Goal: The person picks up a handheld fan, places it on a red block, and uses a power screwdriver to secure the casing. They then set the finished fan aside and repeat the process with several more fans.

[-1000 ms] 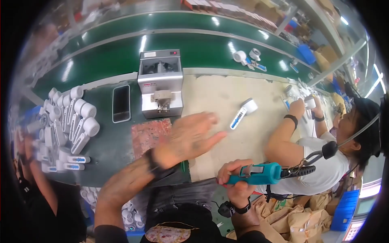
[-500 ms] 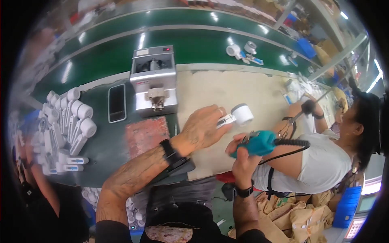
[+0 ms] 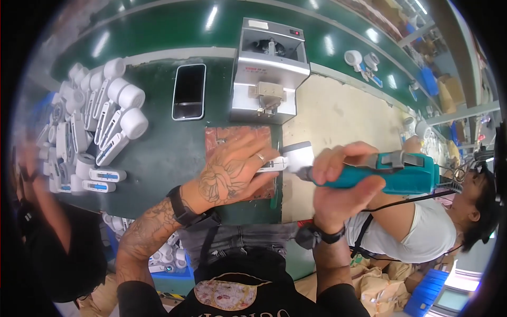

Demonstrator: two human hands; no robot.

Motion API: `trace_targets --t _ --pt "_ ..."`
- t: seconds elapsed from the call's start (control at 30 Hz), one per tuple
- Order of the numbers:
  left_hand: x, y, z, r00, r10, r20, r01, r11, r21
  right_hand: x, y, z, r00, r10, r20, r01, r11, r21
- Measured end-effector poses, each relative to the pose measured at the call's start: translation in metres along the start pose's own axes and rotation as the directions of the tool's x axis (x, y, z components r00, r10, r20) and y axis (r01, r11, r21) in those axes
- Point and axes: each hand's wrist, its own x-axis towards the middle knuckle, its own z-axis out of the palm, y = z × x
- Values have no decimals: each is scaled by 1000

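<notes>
My left hand [image 3: 229, 171], tattooed and with a ring on one finger, grips a white handheld device [image 3: 299, 156] by its slim handle. The device has a round white head with a grey rim, pointing right. Wrapped around a teal electric screwdriver [image 3: 409, 177] is my right hand [image 3: 343, 193]. The driver lies nearly level, its dark nose pointing left at the device where handle meets head. Whether the bit touches a screw is hidden. Beneath my left hand lies a worn red pad [image 3: 214, 138].
A metal screw feeder [image 3: 269, 74] stands behind the pad, with a phone [image 3: 189, 92] to its left. Many white devices [image 3: 108, 113] are piled at the left. A co-worker [image 3: 417, 227] sits close on the right, another person [image 3: 58, 232] on the left. Beyond runs a green conveyor [image 3: 158, 29].
My left hand has brought the device back to the red pad's right edge. The screwdriver has turned level, its nose now against or close to the device. The view has shifted.
</notes>
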Motion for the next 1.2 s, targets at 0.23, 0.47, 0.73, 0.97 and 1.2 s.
trace_targets --t 0.23,0.47,0.73,0.97,1.2 --pt "-2 -3 2 996 -10 -87 7 999 -36 8 18 16 999 44 32 -43 998 -52" --pt "-4 -4 2 998 -24 -53 23 1000 -11 9 25 20 997 42 58 -38 997 -71" --pt "0 -5 -1 998 56 20 -57 998 14 14 22 21 993 18 113 -4 992 -126" --pt "0 -4 -1 998 -12 59 16 997 -76 12 23 19 986 -7 167 23 995 -97" --pt "1 -1 -6 986 -49 158 71 988 -140 10 20 18 984 11 179 6 995 -97"
